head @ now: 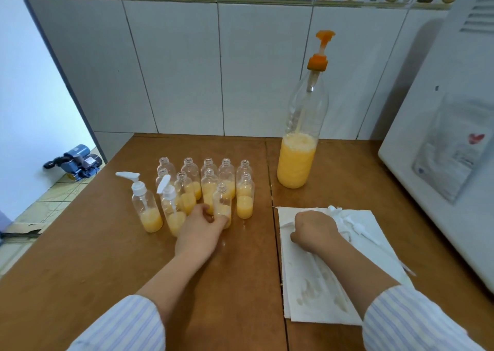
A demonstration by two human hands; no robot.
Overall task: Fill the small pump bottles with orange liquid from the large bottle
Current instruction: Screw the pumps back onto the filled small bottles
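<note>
Twelve small bottles point(244, 195) part-filled orange, large bottle point(300, 139) third-full

we see a cluster of small clear bottles point(205, 187) left of centre, partly filled with orange, two capped with white pumps; the tall large bottle point(299, 147) stands upright far right, about a third full.

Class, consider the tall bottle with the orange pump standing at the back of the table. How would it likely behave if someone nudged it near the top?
The large bottle is tall and narrow, so a high push would probably tip it. Its orange liquid fills only the lower part, which likely steadies the base somewhat. The thin clear wall looks likely to dent under a squeeze.
</note>
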